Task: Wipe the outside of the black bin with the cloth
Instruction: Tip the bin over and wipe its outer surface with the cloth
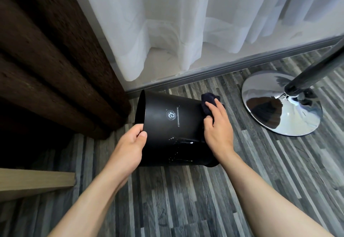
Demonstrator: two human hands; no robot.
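The black bin [173, 125] lies tipped on its side above the floor, its open mouth facing left and a white logo on its upper wall. White drips mark its lower side. My left hand [130, 147] grips the rim at the mouth, thumb on the outside. My right hand [217, 128] presses a dark cloth [208, 101] against the bin's base end, fingers spread over the cloth. Part of the cloth bunches up behind the bin.
A chrome round chair base [279, 106] with a dark pole stands on the striped grey floor to the right. White sheer curtains [176, 22] and a grey baseboard run behind. A dark brown curtain [46, 60] hangs on the left, a wooden edge [37, 181] below it.
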